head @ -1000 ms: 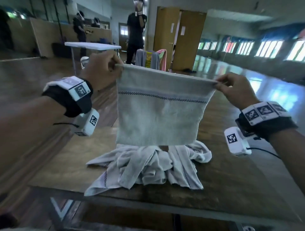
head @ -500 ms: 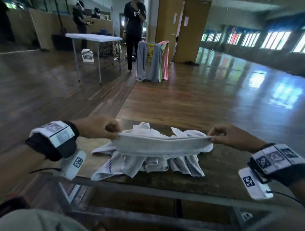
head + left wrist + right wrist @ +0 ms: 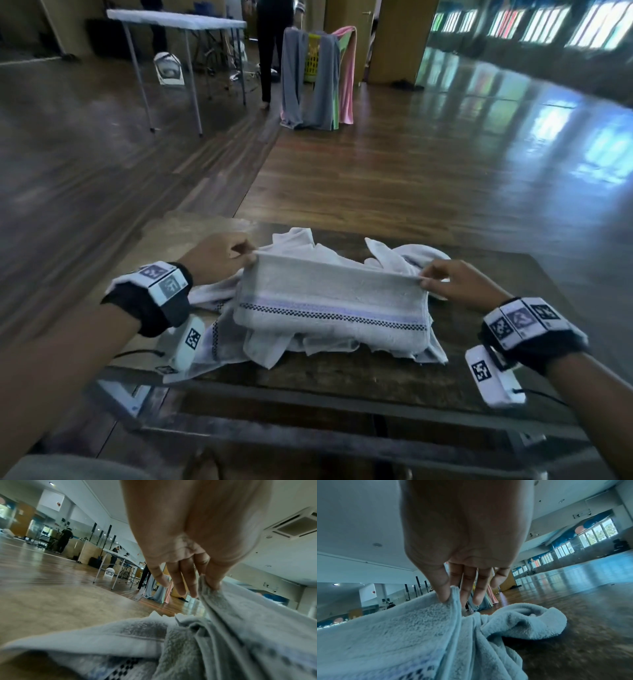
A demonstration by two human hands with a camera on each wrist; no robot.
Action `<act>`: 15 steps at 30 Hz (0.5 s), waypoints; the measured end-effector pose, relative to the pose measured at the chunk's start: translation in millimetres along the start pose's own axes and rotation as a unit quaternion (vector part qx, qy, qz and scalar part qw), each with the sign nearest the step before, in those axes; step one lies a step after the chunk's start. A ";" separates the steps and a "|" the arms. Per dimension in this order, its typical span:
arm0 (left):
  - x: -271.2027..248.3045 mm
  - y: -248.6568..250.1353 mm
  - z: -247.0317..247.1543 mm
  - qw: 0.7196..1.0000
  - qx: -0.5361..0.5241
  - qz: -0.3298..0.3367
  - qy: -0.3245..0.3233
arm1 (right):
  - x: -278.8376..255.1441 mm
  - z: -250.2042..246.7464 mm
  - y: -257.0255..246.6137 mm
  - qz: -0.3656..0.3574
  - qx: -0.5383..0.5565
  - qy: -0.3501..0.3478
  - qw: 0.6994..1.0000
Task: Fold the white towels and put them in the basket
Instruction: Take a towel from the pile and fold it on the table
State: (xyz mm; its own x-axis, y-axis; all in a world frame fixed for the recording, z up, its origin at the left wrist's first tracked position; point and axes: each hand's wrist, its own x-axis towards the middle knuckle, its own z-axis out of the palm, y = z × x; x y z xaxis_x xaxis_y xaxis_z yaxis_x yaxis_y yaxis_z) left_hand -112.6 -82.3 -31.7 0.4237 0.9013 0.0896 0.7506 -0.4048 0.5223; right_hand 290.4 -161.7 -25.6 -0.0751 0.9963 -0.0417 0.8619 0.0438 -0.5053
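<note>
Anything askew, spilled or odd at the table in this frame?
Mildly. The folded towel, pinched at its far corners by the left hand and right hand, lies on the crumpled towel pile, not bare table. One pile corner hangs over the near edge. Nothing spilled or damaged.

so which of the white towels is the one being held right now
The folded towel on top, with the checkered stripe facing up: left hand and right hand each pinch a far corner. The loose towels beneath lie crumpled and untouched.
</note>
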 end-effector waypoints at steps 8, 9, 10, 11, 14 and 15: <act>54.1 -12.9 23.3 0.992 -0.028 -0.065 -0.106 | 43.7 31.2 30.0 0.040 0.004 -0.009 0.999; 57.4 -14.9 25.5 0.989 -0.040 -0.076 -0.124 | 45.4 33.6 30.2 0.038 0.003 -0.011 0.999; 59.9 -16.6 27.6 0.985 -0.051 -0.083 -0.140 | 47.1 35.9 31.1 0.035 -0.004 -0.015 0.999; 61.3 -17.8 29.2 0.983 -0.061 -0.086 -0.153 | 47.9 37.4 30.9 0.033 -0.016 -0.019 0.999; 62.0 -18.5 29.6 0.982 -0.072 -0.085 -0.154 | 45.4 37.5 27.1 0.035 -0.020 -0.012 0.999; 61.0 -17.6 27.4 0.984 -0.071 -0.082 -0.145 | 43.8 36.0 24.8 0.034 -0.014 0.002 0.999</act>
State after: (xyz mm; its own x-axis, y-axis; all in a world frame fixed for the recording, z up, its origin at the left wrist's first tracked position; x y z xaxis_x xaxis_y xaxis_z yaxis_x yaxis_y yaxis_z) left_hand -86.1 -24.5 -58.7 0.4447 0.8630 -0.2398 0.7508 -0.2132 0.6252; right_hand 290.4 -119.6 -71.0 -0.0146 0.9973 -0.0715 0.8787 -0.0214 -0.4769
